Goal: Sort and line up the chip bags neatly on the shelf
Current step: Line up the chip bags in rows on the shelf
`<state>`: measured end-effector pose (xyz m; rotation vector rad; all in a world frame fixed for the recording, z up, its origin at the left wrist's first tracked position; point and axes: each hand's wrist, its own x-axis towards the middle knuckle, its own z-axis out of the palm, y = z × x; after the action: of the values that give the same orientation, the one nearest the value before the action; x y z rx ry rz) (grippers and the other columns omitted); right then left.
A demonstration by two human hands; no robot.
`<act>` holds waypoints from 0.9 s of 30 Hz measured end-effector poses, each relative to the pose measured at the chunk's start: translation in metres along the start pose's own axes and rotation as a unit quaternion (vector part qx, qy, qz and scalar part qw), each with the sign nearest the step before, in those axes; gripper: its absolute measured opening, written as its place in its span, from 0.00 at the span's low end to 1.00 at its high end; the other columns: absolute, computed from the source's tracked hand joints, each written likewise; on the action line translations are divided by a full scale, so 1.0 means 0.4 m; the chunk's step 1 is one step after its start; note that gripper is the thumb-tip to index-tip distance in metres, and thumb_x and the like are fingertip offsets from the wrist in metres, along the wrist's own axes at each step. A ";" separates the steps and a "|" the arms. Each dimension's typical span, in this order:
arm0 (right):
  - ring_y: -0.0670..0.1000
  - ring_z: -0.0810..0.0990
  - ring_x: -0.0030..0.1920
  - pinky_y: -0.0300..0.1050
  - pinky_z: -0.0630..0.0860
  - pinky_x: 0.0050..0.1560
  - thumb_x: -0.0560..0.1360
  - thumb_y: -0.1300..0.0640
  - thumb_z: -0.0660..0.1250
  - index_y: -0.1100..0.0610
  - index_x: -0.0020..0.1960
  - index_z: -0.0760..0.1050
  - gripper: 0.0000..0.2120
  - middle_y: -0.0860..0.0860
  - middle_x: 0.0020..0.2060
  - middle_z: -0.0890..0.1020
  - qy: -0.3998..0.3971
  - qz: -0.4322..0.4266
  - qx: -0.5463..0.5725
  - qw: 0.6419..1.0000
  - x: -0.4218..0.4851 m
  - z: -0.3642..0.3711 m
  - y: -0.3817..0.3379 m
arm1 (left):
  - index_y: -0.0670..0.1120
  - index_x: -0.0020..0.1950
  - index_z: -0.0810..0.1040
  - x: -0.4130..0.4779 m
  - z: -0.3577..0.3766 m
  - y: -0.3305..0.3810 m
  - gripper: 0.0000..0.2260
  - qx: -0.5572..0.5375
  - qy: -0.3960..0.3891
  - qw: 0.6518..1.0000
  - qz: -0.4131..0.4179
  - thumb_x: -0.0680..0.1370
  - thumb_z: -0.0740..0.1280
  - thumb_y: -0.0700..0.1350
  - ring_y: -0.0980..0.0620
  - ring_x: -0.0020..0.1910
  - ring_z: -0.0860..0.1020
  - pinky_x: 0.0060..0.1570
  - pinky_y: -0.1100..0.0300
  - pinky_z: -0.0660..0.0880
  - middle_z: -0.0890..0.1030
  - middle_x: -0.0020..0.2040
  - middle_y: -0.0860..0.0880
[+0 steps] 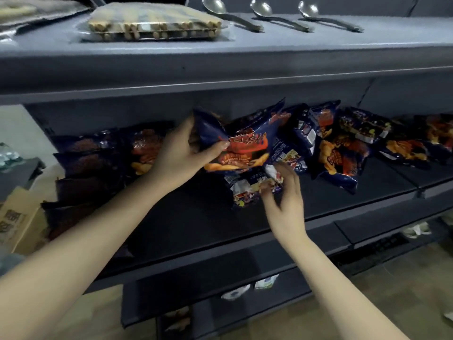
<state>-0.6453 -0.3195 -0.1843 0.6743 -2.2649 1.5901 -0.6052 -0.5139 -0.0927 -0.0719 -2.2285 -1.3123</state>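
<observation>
On the dark middle shelf (201, 224) lie several dark blue chip bags with orange and red print. My left hand (181, 153) grips one of them, a raised chip bag (245, 146), by its left end, thumb across the front. Just below it, my right hand (284, 192) pinches the corner of another chip bag (247, 192) that lies back side up on the shelf. A stacked row of chip bags (98, 168) stands at the left. Loose, jumbled chip bags (343, 150) are spread to the right.
The grey upper shelf (220, 62) overhangs the bags and carries a clear pack of sticks (154, 25) and three metal ladles (257, 15). A cardboard box (19, 217) stands at the left. A lower shelf (220, 303) holds small white packets.
</observation>
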 end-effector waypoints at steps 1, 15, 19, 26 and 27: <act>0.40 0.69 0.64 0.30 0.64 0.63 0.75 0.48 0.61 0.53 0.66 0.67 0.22 0.49 0.64 0.71 -0.017 0.036 0.059 0.997 0.009 0.011 -0.023 | 0.54 0.50 0.70 -0.025 -0.017 0.004 0.15 -0.039 0.003 0.999 -0.017 0.72 0.71 0.40 0.68 0.45 0.78 0.46 0.73 0.72 0.78 0.47 0.60; 0.55 0.82 0.53 0.53 0.78 0.54 0.59 0.45 0.78 0.54 0.52 0.79 0.25 0.53 0.48 0.84 -0.381 0.271 0.335 0.818 -0.031 0.200 -0.082 | 0.63 0.59 0.68 -0.304 -0.171 -0.099 0.23 -0.128 0.061 0.951 -0.273 0.68 0.72 0.49 0.64 0.55 0.77 0.52 0.62 0.77 0.77 0.56 0.61; 0.52 0.84 0.47 0.40 0.79 0.44 0.67 0.61 0.72 0.56 0.50 0.79 0.12 0.52 0.44 0.86 -0.392 0.236 0.324 0.828 -0.044 0.205 -0.090 | 0.61 0.58 0.67 -0.323 -0.160 -0.102 0.24 -0.083 0.037 0.962 -0.259 0.71 0.72 0.40 0.73 0.51 0.75 0.45 0.76 0.71 0.76 0.54 0.63; 0.53 0.83 0.52 0.45 0.79 0.51 0.65 0.58 0.71 0.56 0.54 0.78 0.17 0.53 0.49 0.85 -0.362 0.215 0.312 0.852 -0.027 0.217 -0.073 | 0.55 0.65 0.68 -0.302 -0.148 -0.124 0.24 -0.095 0.031 0.961 -0.258 0.72 0.72 0.42 0.63 0.58 0.75 0.56 0.66 0.73 0.77 0.60 0.56; 0.52 0.82 0.53 0.44 0.78 0.52 0.65 0.57 0.71 0.55 0.54 0.77 0.18 0.52 0.49 0.85 -0.352 0.208 0.308 0.859 -0.024 0.221 -0.070 | 0.54 0.66 0.67 -0.295 -0.143 -0.125 0.25 -0.093 0.042 0.959 -0.265 0.73 0.72 0.42 0.61 0.58 0.75 0.57 0.65 0.73 0.77 0.59 0.56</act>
<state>-0.6198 -0.4082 -0.1974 1.1280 -2.4667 2.7085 -0.4963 -0.5610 -0.1677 0.5394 -2.1207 -1.7607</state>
